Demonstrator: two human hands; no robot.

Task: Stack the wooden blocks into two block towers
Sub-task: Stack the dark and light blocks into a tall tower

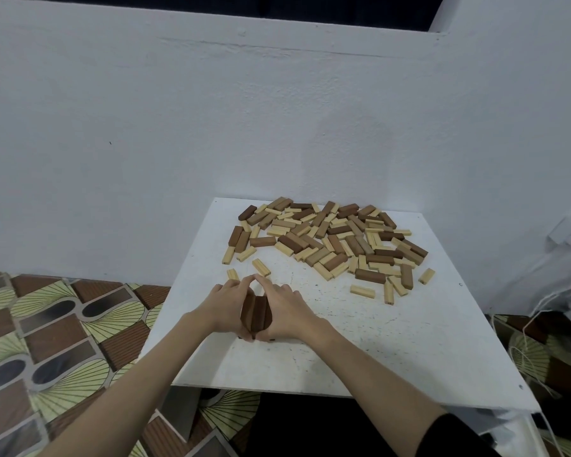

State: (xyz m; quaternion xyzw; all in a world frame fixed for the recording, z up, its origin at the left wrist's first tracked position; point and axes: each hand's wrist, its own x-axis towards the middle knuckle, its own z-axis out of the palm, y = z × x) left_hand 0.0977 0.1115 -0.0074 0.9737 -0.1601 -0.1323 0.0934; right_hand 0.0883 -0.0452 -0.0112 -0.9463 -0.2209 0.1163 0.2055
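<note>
Three dark brown wooden blocks (257,312) lie side by side as one layer near the left front of the white board (393,351). My left hand (226,308) presses against their left side and my right hand (285,313) against their right side. The fingertips of both hands meet above the blocks' far end, and the thumbs close in at the near end. A large loose pile of light and dark blocks (330,240) covers the far half of the board.
Stray light blocks (362,291) lie scattered in front of the pile. A white wall (277,127) rises right behind the board. Patterned floor covering (63,341) lies to the left. White string and clutter (548,324) sit at the right edge.
</note>
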